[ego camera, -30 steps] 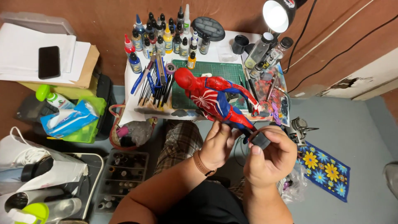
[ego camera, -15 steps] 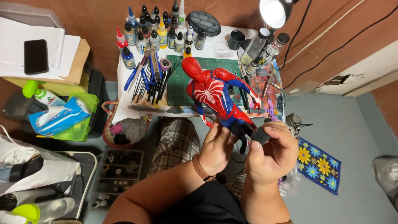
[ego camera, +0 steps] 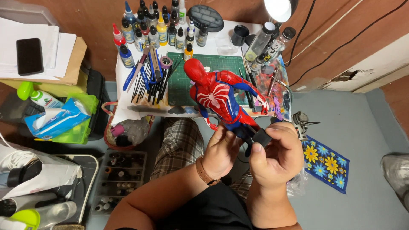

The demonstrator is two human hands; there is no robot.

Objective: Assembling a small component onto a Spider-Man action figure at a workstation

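1. Head view: the left hand (ego camera: pixel 221 150) is closed around the legs of a red-and-blue superhero figure (ego camera: pixel 219 97), held above the person's lap in front of a small work table (ego camera: pixel 221 40).
2. The figure's long axis slants up and left, away from both hands, head farthest and feet nearest the right hand (ego camera: pixel 277 155).
3. The right hand pinches a small black block (ego camera: pixel 262 137) between thumb and fingers, touching the figure's lower end.
4. Paint bottles (ego camera: pixel 158 30), brushes (ego camera: pixel 150 76) and a green cutting mat (ego camera: pixel 204 76) lie beyond.
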